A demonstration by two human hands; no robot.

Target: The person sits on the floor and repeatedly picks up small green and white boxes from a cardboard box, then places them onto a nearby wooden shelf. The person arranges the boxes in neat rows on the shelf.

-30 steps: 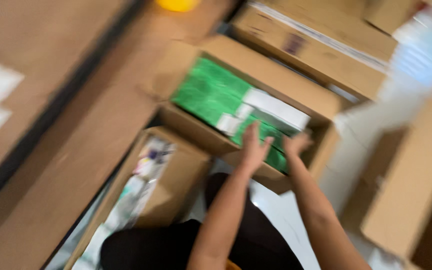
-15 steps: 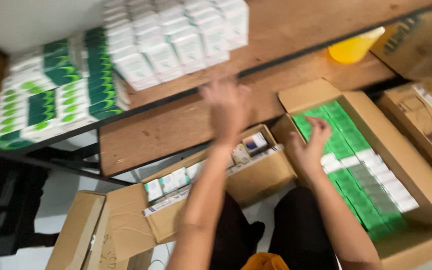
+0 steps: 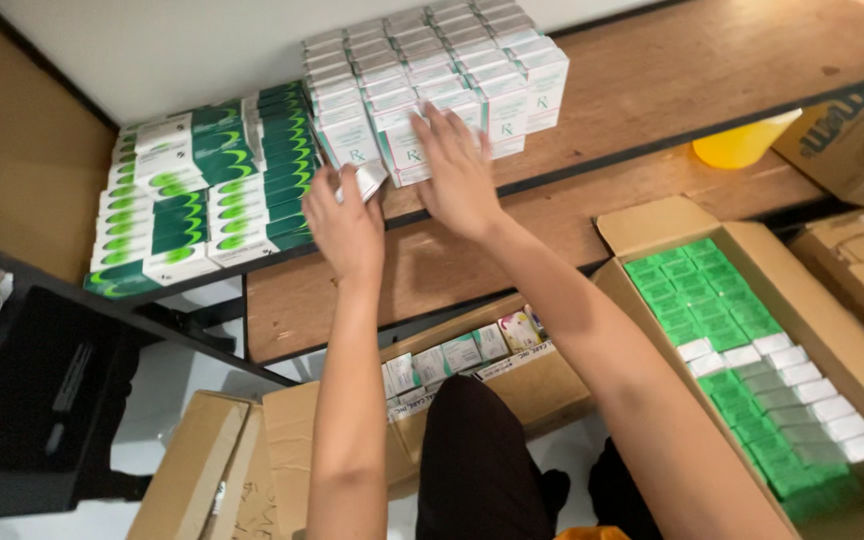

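From the head camera, looking down: the left hand (image 3: 345, 225) is raised at the front edge of the upper wooden shelf (image 3: 672, 70), its fingers curled around a small white carton (image 3: 367, 178) that it holds just in front of the stack of white medicine cartons (image 3: 432, 75). The right hand (image 3: 460, 172) lies flat with fingers spread, pressed against the front face of that same stack, holding nothing. The white stack stands in tidy rows near the back wall; just beside it to the left sits a lower stack of green-and-white cartons (image 3: 197, 190), reaching to the shelf's left end. A yellow plastic container (image 3: 742, 140) stands on the lower wooden shelf (image 3: 592, 230), well apart from the hands to the right. Below, an open cardboard box (image 3: 852, 370) on the right holds rows of green and white packets packed on edge. Between the person's forearms, another open cardboard box (image 3: 542, 385) holds a row of small mixed cartons, and closed brown boxes (image 3: 197, 470) lie to its left. A black stand (image 3: 42, 400) occupies the lower left corner.
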